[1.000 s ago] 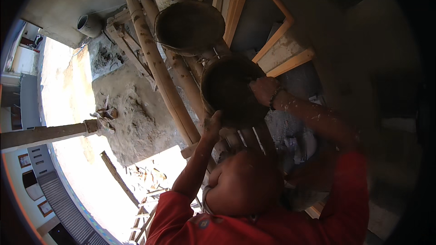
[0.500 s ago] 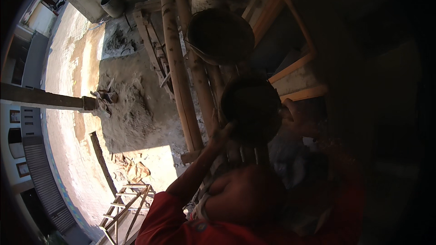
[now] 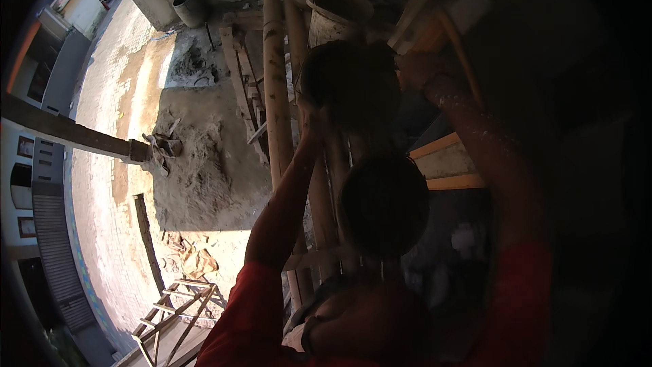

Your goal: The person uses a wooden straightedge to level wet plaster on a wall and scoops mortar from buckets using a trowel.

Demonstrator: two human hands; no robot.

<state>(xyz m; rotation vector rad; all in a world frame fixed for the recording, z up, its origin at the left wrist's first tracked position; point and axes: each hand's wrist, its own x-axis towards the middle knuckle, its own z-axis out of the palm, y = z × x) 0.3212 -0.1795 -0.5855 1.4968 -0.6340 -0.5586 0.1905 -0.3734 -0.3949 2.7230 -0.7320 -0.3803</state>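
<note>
Both arms reach forward over a bamboo scaffold in deep shade. My left hand (image 3: 309, 117) closes on the left side of a dark round bucket (image 3: 350, 88). On the far right side of that bucket, my right hand (image 3: 415, 71) grips near its rim; the fingers are dim. A second dark round bucket (image 3: 384, 207) sits nearer to me on the poles, with neither hand touching it. The contents of both are too dark to make out.
Long bamboo poles (image 3: 277, 88) run away from me. Beyond the dark buckets stands a pale, mortar-stained bucket (image 3: 337, 17). An orange-edged frame (image 3: 448, 153) lies to the right. Below left are a sand heap (image 3: 197, 177), a wooden trestle (image 3: 173, 312) and a grey bucket (image 3: 189, 8) by the wall.
Both hands have left the nearer dark bucket and moved forward to take hold of the farther one. The whole view has shifted slightly.
</note>
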